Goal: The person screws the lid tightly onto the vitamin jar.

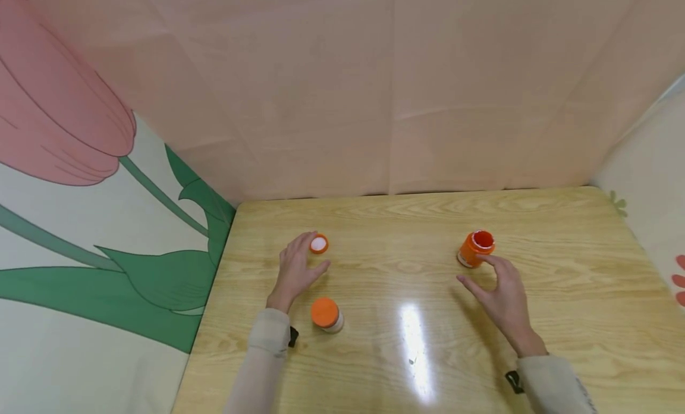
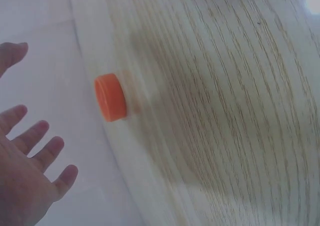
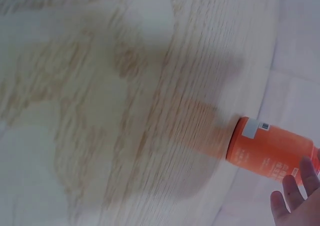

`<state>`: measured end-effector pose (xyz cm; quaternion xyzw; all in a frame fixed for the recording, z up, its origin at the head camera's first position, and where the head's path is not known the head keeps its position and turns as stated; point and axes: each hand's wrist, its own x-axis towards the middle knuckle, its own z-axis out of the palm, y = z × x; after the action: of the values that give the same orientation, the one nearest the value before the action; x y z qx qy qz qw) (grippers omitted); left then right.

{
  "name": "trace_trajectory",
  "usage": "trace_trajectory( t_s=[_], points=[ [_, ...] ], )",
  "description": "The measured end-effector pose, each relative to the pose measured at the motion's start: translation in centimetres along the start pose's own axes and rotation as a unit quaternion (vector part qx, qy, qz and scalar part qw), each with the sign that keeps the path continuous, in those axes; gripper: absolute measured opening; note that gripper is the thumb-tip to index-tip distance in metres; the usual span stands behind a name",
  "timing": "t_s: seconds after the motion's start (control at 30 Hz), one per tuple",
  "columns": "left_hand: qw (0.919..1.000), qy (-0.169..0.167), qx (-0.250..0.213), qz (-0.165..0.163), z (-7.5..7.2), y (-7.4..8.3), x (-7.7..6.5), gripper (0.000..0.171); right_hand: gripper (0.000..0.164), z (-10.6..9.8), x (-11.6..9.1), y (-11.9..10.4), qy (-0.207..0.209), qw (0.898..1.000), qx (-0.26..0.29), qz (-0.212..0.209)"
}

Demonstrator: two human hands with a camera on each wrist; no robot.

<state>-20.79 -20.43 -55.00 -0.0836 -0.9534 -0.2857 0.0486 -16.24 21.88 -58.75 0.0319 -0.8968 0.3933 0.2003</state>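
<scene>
An orange screw cap (image 1: 319, 244) lies on the table with its white inside facing up. Beside it is my left hand (image 1: 296, 270), thumb and fingers spread apart with nothing between them. In the left wrist view the cap (image 2: 111, 97) shows its ridged orange side, apart from the fingers. On the right, an uncapped orange jar (image 1: 471, 251) stands upright, its red inside visible through the mouth. My right hand (image 1: 505, 292) is at its near side, thumb and fingers apart. In the right wrist view the fingertips overlap the upper part of the labelled jar (image 3: 270, 148).
A second jar with an orange lid (image 1: 324, 312) stands near my left forearm. The wooden table (image 1: 385, 241) ends at a pinkish cloth backdrop (image 1: 321, 104). A panel with a printed tulip (image 1: 64, 104) borders the left side.
</scene>
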Motion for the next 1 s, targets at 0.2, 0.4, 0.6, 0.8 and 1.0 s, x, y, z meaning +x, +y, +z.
trace_trajectory(
  t_s=[0.2, 0.4, 0.6, 0.8, 1.0],
  points=[
    [1.0, -0.004, -0.004, -0.005, 0.3, -0.3, 0.5, 0.071, 0.057, 0.0, 0.1, 0.5, 0.005, 1.0, -0.005, 0.007],
    [0.9999, -0.012, 0.005, -0.008, 0.7, -1.0, 1.2, 0.073, 0.056, 0.0, 0.6, 1.0, 0.013, 1.0, -0.006, 0.02],
    [0.9997, -0.019, 0.002, -0.017, 1.4, -1.9, 1.7, 0.073, 0.061, 0.0, 1.1, 1.6, 0.014, 0.999, 0.003, 0.042],
    [0.9991, -0.026, 0.0, -0.033, 1.8, -2.3, 2.0, 0.073, 0.073, 0.0, 1.7, 2.0, -0.008, 0.997, 0.028, 0.072],
    [0.9985, -0.03, -0.002, -0.047, 2.2, -2.6, 2.4, 0.073, 0.087, 0.1, 2.5, 2.4, -0.029, 0.995, 0.035, 0.091]
  ],
)
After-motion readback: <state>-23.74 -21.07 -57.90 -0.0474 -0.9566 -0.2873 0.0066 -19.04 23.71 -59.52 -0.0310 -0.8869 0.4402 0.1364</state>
